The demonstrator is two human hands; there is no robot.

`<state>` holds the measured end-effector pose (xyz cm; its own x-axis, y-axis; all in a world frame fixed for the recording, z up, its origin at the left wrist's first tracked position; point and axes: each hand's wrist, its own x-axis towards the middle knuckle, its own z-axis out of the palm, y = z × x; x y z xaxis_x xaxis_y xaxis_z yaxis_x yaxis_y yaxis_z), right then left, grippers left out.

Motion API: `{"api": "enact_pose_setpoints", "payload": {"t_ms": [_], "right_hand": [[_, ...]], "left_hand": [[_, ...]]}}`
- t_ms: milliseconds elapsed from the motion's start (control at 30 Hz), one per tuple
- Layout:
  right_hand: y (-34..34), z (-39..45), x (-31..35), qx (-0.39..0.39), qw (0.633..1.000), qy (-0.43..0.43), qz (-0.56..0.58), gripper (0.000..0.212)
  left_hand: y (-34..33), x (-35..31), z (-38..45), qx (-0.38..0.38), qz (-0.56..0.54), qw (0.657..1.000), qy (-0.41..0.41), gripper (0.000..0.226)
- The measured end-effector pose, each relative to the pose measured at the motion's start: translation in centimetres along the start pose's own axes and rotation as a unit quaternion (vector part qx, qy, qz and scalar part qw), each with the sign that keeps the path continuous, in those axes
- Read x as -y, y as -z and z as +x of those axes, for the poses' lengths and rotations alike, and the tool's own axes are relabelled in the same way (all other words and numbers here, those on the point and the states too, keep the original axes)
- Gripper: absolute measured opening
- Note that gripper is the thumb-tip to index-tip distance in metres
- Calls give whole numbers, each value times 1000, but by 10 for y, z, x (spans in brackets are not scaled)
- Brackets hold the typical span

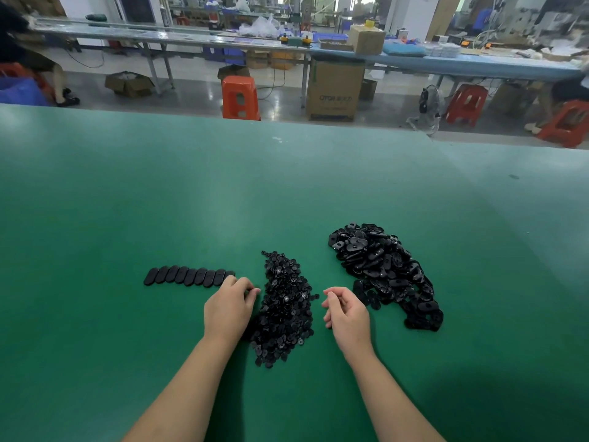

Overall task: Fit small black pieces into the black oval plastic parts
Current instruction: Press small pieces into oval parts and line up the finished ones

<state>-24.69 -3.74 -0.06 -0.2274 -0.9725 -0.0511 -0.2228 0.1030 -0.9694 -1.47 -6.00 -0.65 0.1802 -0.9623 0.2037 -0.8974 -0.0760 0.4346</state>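
A heap of small black pieces [283, 311] was seen between the two hands, on the green tabletop [127, 202]. The left hand [230, 306] was held at the heap's left edge with its fingers curled inward; whether anything was pinched could not be told. The right hand [345, 309] was held just right of the heap, fingers loosely curled, with nothing visibly gripped. A larger pile of black oval plastic parts [385, 272] was spread just beyond and to the right of the right hand. A row of overlapping oval parts [188, 275] was laid out beyond and left of the left hand, its near end almost touched by the knuckles. Farther off, an orange stool [239, 97] and a cardboard box [334, 90] were seen on the floor.
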Motion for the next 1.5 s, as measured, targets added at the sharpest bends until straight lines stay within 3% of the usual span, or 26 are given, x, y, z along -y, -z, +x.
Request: {"api": "enact_pose_setpoints", "payload": {"t_ms": [233,467,533,667,833,1033,1133,1267,1367,1500], "right_hand": [[-2,3,-4,1,1000,2,-23,20],[0,7,0,13,990,40,-132,16],[12,15,6,-10,965,59,-255,12],[39,35,17,-14,896,17,-444,33],[55,46,18,39,875,-4,-482,29],[61,46,19,28,868,17,-495,22],[62,45,18,-12,906,25,-422,19],[54,41,23,-15,993,-17,-113,21],[39,32,26,20,996,-68,52,18],[16,20,17,47,987,-99,118,15]], "left_hand": [[-5,4,-2,-24,-25,999,-11,14],[-6,4,-3,-23,-14,999,-36,13],[-5,3,-3,-25,-12,999,-44,13],[-5,2,-4,-27,-22,999,-41,15],[-4,2,-7,-24,-43,998,-46,19],[-1,1,-9,-42,-56,995,-69,19],[0,1,-10,-48,-60,994,-76,17],[1,1,-10,-54,-65,993,-84,15],[0,1,-9,-44,-70,994,-72,11],[-2,3,-6,-34,-99,994,-34,8]]}}
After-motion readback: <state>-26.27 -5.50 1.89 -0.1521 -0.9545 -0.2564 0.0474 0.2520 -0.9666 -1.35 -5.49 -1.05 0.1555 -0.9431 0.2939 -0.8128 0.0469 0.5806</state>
